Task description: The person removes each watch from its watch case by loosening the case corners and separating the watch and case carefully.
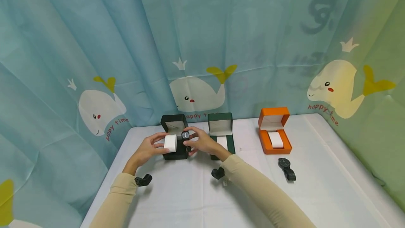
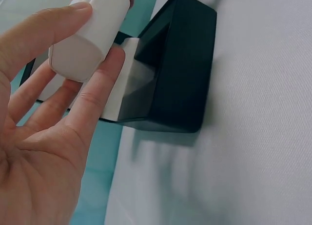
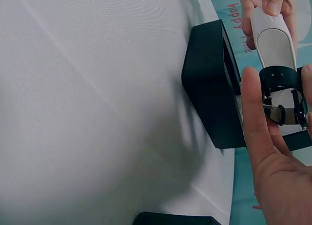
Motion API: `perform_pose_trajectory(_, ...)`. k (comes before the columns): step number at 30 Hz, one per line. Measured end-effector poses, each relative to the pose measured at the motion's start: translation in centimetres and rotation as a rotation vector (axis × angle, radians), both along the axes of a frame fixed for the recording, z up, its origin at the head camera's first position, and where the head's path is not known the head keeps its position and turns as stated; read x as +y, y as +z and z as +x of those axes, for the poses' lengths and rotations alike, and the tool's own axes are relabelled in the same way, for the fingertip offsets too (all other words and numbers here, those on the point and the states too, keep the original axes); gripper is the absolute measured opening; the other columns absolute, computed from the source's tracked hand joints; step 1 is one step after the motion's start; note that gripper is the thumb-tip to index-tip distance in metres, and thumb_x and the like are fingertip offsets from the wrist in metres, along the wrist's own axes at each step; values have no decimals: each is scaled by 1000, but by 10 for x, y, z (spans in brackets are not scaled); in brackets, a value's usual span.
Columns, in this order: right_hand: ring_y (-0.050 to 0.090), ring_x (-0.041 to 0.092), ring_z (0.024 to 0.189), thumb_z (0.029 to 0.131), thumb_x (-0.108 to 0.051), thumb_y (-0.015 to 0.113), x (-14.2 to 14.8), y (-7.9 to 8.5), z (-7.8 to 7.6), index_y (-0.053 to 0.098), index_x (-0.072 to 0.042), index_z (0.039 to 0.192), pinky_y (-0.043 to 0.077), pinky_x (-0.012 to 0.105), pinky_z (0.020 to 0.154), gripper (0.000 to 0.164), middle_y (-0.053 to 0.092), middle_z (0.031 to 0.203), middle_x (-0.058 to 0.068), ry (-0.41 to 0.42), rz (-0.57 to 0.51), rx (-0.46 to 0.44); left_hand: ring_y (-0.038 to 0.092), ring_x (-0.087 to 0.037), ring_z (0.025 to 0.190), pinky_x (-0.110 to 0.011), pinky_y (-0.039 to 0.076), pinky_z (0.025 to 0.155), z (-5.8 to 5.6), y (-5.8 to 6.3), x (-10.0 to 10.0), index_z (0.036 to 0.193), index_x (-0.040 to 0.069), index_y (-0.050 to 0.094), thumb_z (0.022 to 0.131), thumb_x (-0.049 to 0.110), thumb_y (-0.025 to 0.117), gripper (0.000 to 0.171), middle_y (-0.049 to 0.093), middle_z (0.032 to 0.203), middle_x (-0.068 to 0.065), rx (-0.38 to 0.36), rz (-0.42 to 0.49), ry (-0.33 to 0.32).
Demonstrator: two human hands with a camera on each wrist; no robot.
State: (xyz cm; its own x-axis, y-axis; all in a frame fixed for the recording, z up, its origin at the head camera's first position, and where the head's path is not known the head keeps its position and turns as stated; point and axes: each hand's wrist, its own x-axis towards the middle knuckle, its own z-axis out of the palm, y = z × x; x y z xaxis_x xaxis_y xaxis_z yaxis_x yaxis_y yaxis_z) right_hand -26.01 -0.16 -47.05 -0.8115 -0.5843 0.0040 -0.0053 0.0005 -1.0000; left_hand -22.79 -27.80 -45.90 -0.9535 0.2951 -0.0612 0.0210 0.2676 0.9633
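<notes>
My left hand point(image 1: 146, 151) pinches a white watch cushion point(image 1: 170, 143) between thumb and fingers, above the open black watch box point(image 1: 178, 155). Beside it, my right hand point(image 1: 204, 142) grips a wristwatch point(image 1: 185, 135) with a dark face and black strap. In the right wrist view the buckled strap point(image 3: 280, 77) forms a loop right at the end of the cushion point(image 3: 275, 39); whether they touch is unclear. The left wrist view shows the cushion's rounded end point(image 2: 75, 58) and the box's dark outer wall point(image 2: 187, 64) below.
A green watch box point(image 1: 220, 119) stands open right of the black one, partly behind my right hand. Farther right are an open orange box point(image 1: 274, 150) with a white cushion and a black watch point(image 1: 286, 168) on the white tablecloth point(image 1: 250, 182). A patterned curtain point(image 1: 253, 45) hangs behind.
</notes>
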Motion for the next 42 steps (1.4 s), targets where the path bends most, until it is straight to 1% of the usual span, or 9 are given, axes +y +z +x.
perform_pose_trajectory(4, 67, 28, 85, 95, 3, 71, 1, 2, 1, 42, -6, 153, 60, 56, 76, 65, 53, 122, 22, 5, -13, -33, 63, -31, 113, -32, 58, 86, 1, 1, 0, 149, 0, 47, 84, 0, 82, 74, 42, 156, -23, 2, 6, 0)
perform_pose_trajectory(7, 69, 27, 84, 93, 5, 71, 1, 3, 2, 43, -6, 152, 59, 58, 79, 67, 52, 121, 22, 7, -13, -35, 63, -31, 113, -33, 58, 87, 1, 1, 0, 150, -1, 47, 84, 1, 83, 74, 41, 157, -24, 1, 6, 0)
perform_pose_trajectory(13, 70, 29, 84, 92, 5, 72, 2, 2, 3, 44, -7, 152, 57, 61, 80, 67, 54, 121, 23, -2, -4, -8, 63, -32, 113, -34, 58, 87, -1, 0, -1, 150, -2, 45, 85, 0, 82, 75, 40, 157, -24, 2, 5, 10)
perform_pose_trajectory(18, 70, 30, 80, 91, 4, 75, 0, 2, 4, 49, -7, 149, 57, 62, 78, 65, 56, 119, 23, -52, 12, 30, 63, -32, 112, -33, 58, 87, -3, -1, -2, 150, -2, 45, 85, -1, 81, 75, 40, 157, -24, 0, 4, 13)
perform_pose_trajectory(23, 70, 31, 79, 88, 0, 79, -1, 2, 5, 54, -11, 146, 59, 58, 74, 64, 61, 115, 19, -116, 77, 83, 64, -30, 112, -33, 58, 87, -5, 0, -3, 150, -3, 45, 85, -2, 81, 75, 41, 157, -24, 1, 3, 12)
perform_pose_trajectory(27, 70, 28, 76, 87, -3, 82, -2, 3, 6, 56, -12, 145, 60, 54, 72, 63, 63, 112, 16, -150, 129, 122, 64, -29, 111, -32, 58, 87, -5, 1, -3, 151, -4, 43, 85, -1, 82, 77, 41, 156, -24, 0, -1, 8)
perform_pose_trajectory(34, 71, 29, 72, 85, -3, 83, -4, 2, 9, 57, -11, 144, 61, 54, 71, 65, 64, 107, 15, -158, 124, 138, 63, -30, 112, -33, 58, 88, -8, 2, -2, 151, -2, 44, 85, 0, 83, 77, 41, 156, -24, -2, -28, 19)
perform_pose_trajectory(42, 71, 26, 72, 85, -5, 84, -8, 1, 15, 57, -13, 143, 61, 52, 70, 65, 63, 106, 14, -157, 158, 134, 60, -38, 120, -41, 57, 92, -11, 4, 0, 149, 2, 48, 84, 2, 83, 74, 43, 155, -22, 2, -71, 17)
